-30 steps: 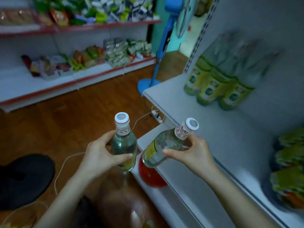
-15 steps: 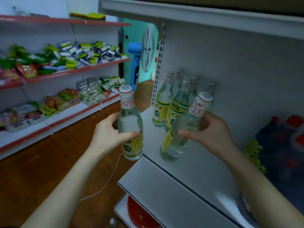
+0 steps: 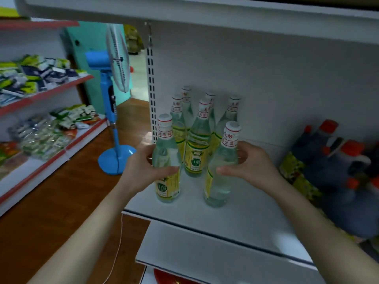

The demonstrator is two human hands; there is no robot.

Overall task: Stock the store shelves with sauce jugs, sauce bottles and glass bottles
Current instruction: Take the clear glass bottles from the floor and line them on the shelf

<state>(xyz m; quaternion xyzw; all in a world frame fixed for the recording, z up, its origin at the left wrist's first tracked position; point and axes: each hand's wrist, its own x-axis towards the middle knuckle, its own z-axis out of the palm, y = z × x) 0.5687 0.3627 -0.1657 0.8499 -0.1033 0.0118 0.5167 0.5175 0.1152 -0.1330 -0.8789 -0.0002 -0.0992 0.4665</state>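
Observation:
My left hand [image 3: 141,171] grips a clear glass bottle [image 3: 167,160] with a white cap and yellow label, standing at the white shelf's [image 3: 246,218] front left. My right hand [image 3: 249,167] grips a second clear glass bottle [image 3: 222,171], its base on or just above the shelf to the right of the first. Behind them, near the back panel, stands a group of several like glass bottles [image 3: 198,140]. Dark sauce jugs [image 3: 336,167] with red caps sit at the shelf's right.
Another shelf board [image 3: 205,9] hangs low overhead. A lower shelf [image 3: 215,257] juts out beneath. A blue standing fan [image 3: 114,103] stands on the wooden floor to the left, its white cord trailing. Snack shelves [image 3: 41,124] line the far left wall.
Both hands have carried their bottles up from over the lower shelf and forward onto the shelf, in front of the standing group. The camera has tilted up and moved closer.

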